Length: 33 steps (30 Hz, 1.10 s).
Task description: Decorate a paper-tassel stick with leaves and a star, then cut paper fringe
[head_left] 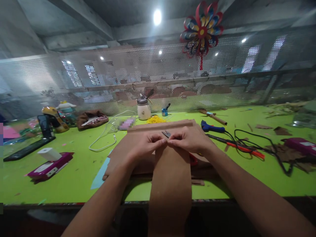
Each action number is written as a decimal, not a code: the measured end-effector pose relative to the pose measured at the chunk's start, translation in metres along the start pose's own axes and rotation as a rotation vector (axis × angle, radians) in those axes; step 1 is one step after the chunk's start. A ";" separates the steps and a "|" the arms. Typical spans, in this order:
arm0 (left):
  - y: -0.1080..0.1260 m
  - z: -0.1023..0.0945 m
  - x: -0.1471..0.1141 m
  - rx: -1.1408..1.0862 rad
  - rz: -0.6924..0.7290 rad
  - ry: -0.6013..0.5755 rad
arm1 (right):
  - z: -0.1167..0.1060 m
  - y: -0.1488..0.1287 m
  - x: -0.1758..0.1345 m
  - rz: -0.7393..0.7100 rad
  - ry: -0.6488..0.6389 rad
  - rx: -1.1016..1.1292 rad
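Remote log: I see 1 brown paper strip running past the green table's near edge, left hand and right hand pinching its far end; likely light, crease-prone, best held by edges.

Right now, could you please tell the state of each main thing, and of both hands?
Left hand, pinching paper strip at its top edge.
Right hand, pinching the same edge.
Paper strip, extended past the edge of the table.
Scissors, partly hidden, tips appear parted.
Blue glue gun, lying on its side.
White jug, upright, lidded.
White adapter, seated on purple power strip.
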<state>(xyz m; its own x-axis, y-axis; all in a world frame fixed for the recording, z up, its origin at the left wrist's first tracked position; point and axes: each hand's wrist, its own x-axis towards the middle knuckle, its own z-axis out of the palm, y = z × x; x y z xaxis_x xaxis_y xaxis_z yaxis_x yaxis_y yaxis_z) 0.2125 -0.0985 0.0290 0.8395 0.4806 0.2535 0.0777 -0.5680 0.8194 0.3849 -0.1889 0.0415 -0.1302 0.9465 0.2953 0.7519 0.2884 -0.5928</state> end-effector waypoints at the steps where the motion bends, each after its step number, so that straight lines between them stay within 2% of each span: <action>1: 0.001 0.000 -0.001 -0.013 -0.008 -0.003 | 0.000 0.001 0.000 0.004 0.000 0.008; 4: 0.004 -0.001 -0.005 -0.031 -0.053 0.015 | 0.002 0.011 0.003 0.023 -0.025 0.121; 9: 0.008 -0.005 -0.008 -0.013 -0.108 0.120 | 0.004 0.035 0.008 0.035 -0.068 0.448; 14: 0.002 -0.008 -0.007 -0.066 -0.107 0.122 | -0.002 0.036 0.006 0.032 -0.090 0.520; 18: -0.003 -0.012 -0.006 -0.133 -0.142 0.100 | -0.006 0.045 0.007 0.041 -0.071 0.578; 21: -0.006 -0.014 -0.005 -0.222 -0.131 0.114 | -0.003 0.052 0.009 0.046 0.029 0.705; 23: -0.008 -0.013 -0.005 -0.308 -0.137 0.119 | 0.001 0.047 0.010 0.017 0.071 0.774; 27: -0.009 -0.004 -0.005 -0.489 -0.189 0.092 | 0.007 0.017 0.004 -0.109 0.004 0.725; 30: -0.004 0.003 -0.008 -0.598 -0.227 0.078 | 0.008 -0.001 0.000 -0.195 0.045 0.649; 33: 0.001 0.006 -0.011 -0.607 -0.235 0.040 | 0.007 -0.003 -0.002 -0.286 0.102 0.668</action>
<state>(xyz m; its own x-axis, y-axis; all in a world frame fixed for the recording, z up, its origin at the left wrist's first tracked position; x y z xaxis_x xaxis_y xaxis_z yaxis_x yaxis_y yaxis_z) 0.2066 -0.1085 0.0235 0.8155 0.5773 0.0420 -0.0711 0.0279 0.9971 0.3778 -0.1904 0.0373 -0.1775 0.8122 0.5558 0.1390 0.5798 -0.8028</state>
